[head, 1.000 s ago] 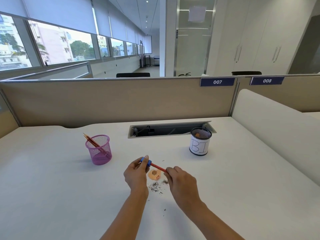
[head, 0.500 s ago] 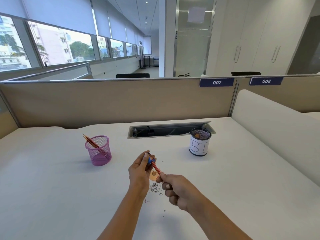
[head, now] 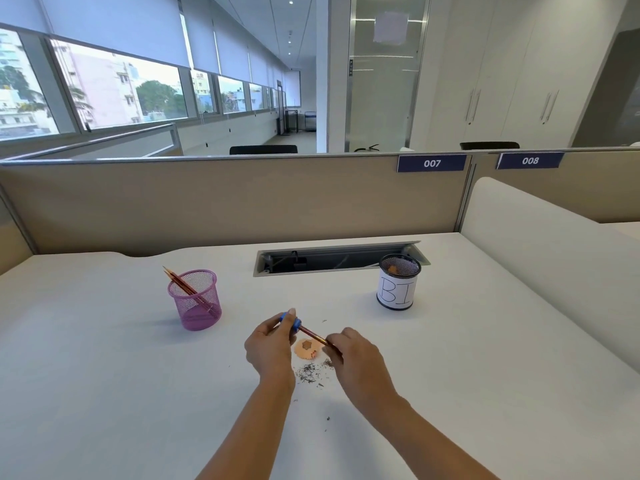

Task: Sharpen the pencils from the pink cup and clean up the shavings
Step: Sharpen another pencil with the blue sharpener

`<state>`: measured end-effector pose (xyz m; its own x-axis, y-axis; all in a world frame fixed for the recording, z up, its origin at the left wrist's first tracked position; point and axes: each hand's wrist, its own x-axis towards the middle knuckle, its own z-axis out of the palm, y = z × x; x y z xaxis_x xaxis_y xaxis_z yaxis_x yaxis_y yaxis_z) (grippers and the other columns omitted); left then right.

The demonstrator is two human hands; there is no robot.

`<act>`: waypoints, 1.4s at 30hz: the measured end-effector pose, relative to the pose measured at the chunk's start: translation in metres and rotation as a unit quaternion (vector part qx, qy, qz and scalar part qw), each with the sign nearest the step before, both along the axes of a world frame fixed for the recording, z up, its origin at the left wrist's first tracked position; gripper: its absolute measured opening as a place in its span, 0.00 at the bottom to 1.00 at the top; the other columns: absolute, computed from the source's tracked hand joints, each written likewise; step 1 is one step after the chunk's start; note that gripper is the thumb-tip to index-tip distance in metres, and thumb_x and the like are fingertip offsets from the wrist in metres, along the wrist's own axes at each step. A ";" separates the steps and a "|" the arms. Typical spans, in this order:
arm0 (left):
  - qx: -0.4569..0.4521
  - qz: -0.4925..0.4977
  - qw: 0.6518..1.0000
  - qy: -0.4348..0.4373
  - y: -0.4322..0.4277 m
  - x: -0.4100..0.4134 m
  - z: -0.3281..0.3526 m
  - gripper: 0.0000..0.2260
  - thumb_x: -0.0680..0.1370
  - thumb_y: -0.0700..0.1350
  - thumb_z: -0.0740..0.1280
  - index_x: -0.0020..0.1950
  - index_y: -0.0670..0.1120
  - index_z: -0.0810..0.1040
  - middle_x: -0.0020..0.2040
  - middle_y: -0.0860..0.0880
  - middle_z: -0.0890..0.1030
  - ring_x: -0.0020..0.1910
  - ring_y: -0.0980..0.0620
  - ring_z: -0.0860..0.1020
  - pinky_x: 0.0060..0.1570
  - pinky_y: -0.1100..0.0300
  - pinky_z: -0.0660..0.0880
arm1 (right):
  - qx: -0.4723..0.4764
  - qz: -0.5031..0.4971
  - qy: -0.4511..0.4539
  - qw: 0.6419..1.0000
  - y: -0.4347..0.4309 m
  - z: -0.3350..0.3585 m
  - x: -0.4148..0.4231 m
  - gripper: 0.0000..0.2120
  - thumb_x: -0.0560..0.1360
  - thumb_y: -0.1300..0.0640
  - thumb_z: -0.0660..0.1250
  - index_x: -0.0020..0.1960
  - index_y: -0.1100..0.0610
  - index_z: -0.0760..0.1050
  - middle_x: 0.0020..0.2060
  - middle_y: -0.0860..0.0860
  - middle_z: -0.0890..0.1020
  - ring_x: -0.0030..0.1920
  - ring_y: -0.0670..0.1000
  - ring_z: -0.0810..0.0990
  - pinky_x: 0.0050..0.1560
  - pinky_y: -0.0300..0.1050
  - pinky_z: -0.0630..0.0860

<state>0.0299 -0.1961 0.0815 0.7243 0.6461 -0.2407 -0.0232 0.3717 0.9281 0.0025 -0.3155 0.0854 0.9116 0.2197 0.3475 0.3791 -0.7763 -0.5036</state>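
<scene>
My left hand (head: pixel 269 344) pinches a small blue sharpener (head: pixel 290 321) just above the white desk. A red pencil (head: pixel 312 334) sticks out of it to the right, and my right hand (head: pixel 356 355) grips the pencil's far end. Under the pencil lies a round curl of orange shaving (head: pixel 307 348). Dark graphite crumbs (head: pixel 310 371) are scattered in front of it. The pink mesh cup (head: pixel 195 299) stands to the left with two red pencils (head: pixel 180 284) leaning in it.
A black mesh cup with a white label (head: pixel 397 287) stands at the right, something orange inside it. Behind it an open cable tray (head: pixel 337 259) is set into the desk. A beige partition (head: pixel 225 202) closes the back; a white divider (head: pixel 554 258) runs along the right.
My right hand has turned back from a palm-up twist to knuckles-up, and the pencil has swung from steep to nearly flat. The left hand keeps the sharpener in place.
</scene>
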 end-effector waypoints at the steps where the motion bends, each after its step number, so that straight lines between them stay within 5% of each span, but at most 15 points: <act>1: 0.016 0.015 1.000 0.017 -0.002 -0.002 0.001 0.07 0.70 0.42 0.73 0.43 0.42 0.79 0.34 0.47 0.81 0.33 0.53 0.79 0.44 0.58 0.77 | -0.056 0.003 -0.031 0.998 -0.002 -0.004 0.000 0.05 0.74 0.54 0.68 0.46 0.55 0.79 0.35 0.49 0.77 0.31 0.47 0.70 0.24 0.33 0.55; 3: 0.035 0.026 0.998 0.034 -0.004 -0.004 0.001 0.07 0.70 0.43 0.73 0.43 0.42 0.79 0.34 0.46 0.80 0.31 0.54 0.78 0.44 0.58 0.77 | -0.135 -0.004 -0.038 0.990 0.000 -0.004 0.001 0.09 0.63 0.54 0.78 0.36 0.51 0.78 0.26 0.46 0.75 0.24 0.45 0.68 0.27 0.30 0.40; 7: 0.015 0.005 1.000 0.013 -0.003 -0.004 -0.001 0.06 0.73 0.41 0.70 0.47 0.40 0.80 0.37 0.45 0.80 0.33 0.53 0.77 0.40 0.62 0.75 | -0.171 -0.010 -0.057 0.984 0.007 -0.014 -0.001 0.11 0.62 0.55 0.79 0.35 0.51 0.76 0.25 0.47 0.75 0.21 0.47 0.67 0.25 0.34 0.40; 10: -0.005 -0.031 0.999 -0.020 -0.003 -0.003 -0.001 0.08 0.75 0.39 0.67 0.53 0.38 0.79 0.37 0.47 0.80 0.38 0.51 0.77 0.41 0.64 0.74 | -0.072 -0.068 0.009 0.995 0.012 -0.011 -0.003 0.11 0.80 0.52 0.56 0.48 0.55 0.76 0.38 0.50 0.78 0.35 0.51 0.68 0.32 0.42 0.61; 14: -0.051 -0.099 0.991 -0.071 -0.001 -0.004 -0.001 0.10 0.77 0.39 0.63 0.57 0.38 0.77 0.45 0.43 0.81 0.42 0.48 0.79 0.44 0.61 0.79 | 0.117 -0.044 0.182 0.975 0.014 0.006 -0.007 0.15 0.80 0.52 0.58 0.44 0.57 0.79 0.29 0.49 0.71 0.29 0.48 0.67 0.27 0.38 0.61; 16: -0.096 -0.122 0.983 -0.094 0.000 -0.004 0.001 0.12 0.78 0.39 0.61 0.58 0.38 0.76 0.49 0.42 0.80 0.43 0.48 0.79 0.46 0.59 0.78 | 0.287 -0.036 0.319 0.903 0.013 0.015 -0.009 0.15 0.80 0.54 0.60 0.38 0.57 0.76 0.25 0.48 0.69 0.22 0.44 0.62 0.21 0.34 0.57; 20: -0.191 -0.167 0.958 -0.135 0.001 -0.005 0.006 0.10 0.79 0.40 0.58 0.55 0.37 0.76 0.44 0.43 0.79 0.35 0.54 0.81 0.36 0.65 0.79 | 0.518 -0.013 0.548 0.656 0.007 0.028 -0.010 0.13 0.79 0.54 0.61 0.38 0.58 0.73 0.19 0.46 0.67 0.16 0.42 0.58 0.15 0.30 0.52; 23: -0.193 -0.165 0.959 -0.124 0.002 -0.005 0.003 0.09 0.79 0.40 0.59 0.51 0.38 0.77 0.42 0.44 0.81 0.32 0.56 0.81 0.34 0.66 0.79 | 0.548 0.005 0.589 0.594 0.003 0.029 -0.008 0.12 0.79 0.55 0.61 0.40 0.60 0.74 0.20 0.47 0.67 0.16 0.42 0.58 0.14 0.30 0.53; 25: -0.149 -0.148 0.972 -0.107 0.003 -0.003 0.000 0.09 0.77 0.40 0.62 0.53 0.38 0.78 0.38 0.47 0.84 0.33 0.55 0.82 0.35 0.66 0.79 | 0.509 0.002 0.570 0.645 0.002 0.028 -0.007 0.11 0.78 0.55 0.62 0.41 0.60 0.76 0.23 0.47 0.69 0.17 0.42 0.60 0.15 0.30 0.54; 27: -0.085 -0.120 0.985 -0.085 0.003 -0.001 -0.001 0.10 0.75 0.40 0.66 0.54 0.39 0.79 0.37 0.49 0.84 0.37 0.53 0.82 0.39 0.63 0.79 | 0.410 -0.007 0.489 0.770 0.001 0.025 -0.007 0.07 0.75 0.55 0.67 0.43 0.58 0.77 0.27 0.48 0.72 0.21 0.43 0.64 0.18 0.31 0.57; 29: -0.023 -0.090 0.994 -0.060 0.003 -0.001 -0.001 0.11 0.72 0.41 0.70 0.53 0.39 0.80 0.39 0.47 0.83 0.40 0.51 0.80 0.44 0.61 0.77 | 0.269 -0.013 0.321 0.908 -0.001 0.016 -0.004 0.03 0.74 0.57 0.69 0.43 0.56 0.76 0.30 0.48 0.74 0.27 0.44 0.69 0.24 0.30 0.64; 31: 0.015 -0.049 0.998 -0.027 0.000 -0.002 0.001 0.10 0.70 0.42 0.73 0.49 0.41 0.80 0.37 0.48 0.82 0.38 0.52 0.80 0.46 0.59 0.77 | 0.124 -0.013 0.136 0.983 -0.003 0.006 -0.002 0.04 0.75 0.55 0.66 0.43 0.54 0.76 0.35 0.49 0.78 0.34 0.46 0.74 0.33 0.33 0.68; 35: 0.083 0.021 0.996 0.037 -0.006 -0.005 0.000 0.08 0.69 0.46 0.74 0.41 0.43 0.80 0.33 0.48 0.81 0.37 0.50 0.81 0.50 0.54 0.77 | -0.133 -0.049 -0.087 0.986 -0.006 -0.005 0.000 0.14 0.74 0.48 0.59 0.34 0.51 0.78 0.27 0.47 0.75 0.22 0.45 0.72 0.23 0.32 0.47; 39: 0.098 0.024 0.994 0.045 -0.008 -0.005 -0.002 0.07 0.71 0.45 0.72 0.41 0.41 0.81 0.33 0.48 0.80 0.39 0.48 0.81 0.50 0.53 0.77 | -0.193 -0.022 -0.073 0.978 0.003 -0.016 0.002 0.11 0.60 0.53 0.79 0.35 0.51 0.78 0.24 0.47 0.72 0.17 0.46 0.66 0.20 0.36 0.48; 42: 0.048 -0.025 0.998 0.017 -0.004 -0.003 -0.002 0.07 0.72 0.42 0.71 0.45 0.40 0.81 0.36 0.45 0.81 0.37 0.50 0.80 0.49 0.56 0.77 | -0.172 -0.035 -0.063 0.983 0.003 -0.015 -0.004 0.08 0.69 0.53 0.72 0.47 0.51 0.77 0.29 0.48 0.77 0.23 0.50 0.63 0.22 0.37 0.47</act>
<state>0.0264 -0.2003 0.0792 0.7492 0.6302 -0.2037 0.0253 0.2802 0.9596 -0.0013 -0.3127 0.0706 0.8831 0.2827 0.3744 0.3619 -0.9183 -0.1603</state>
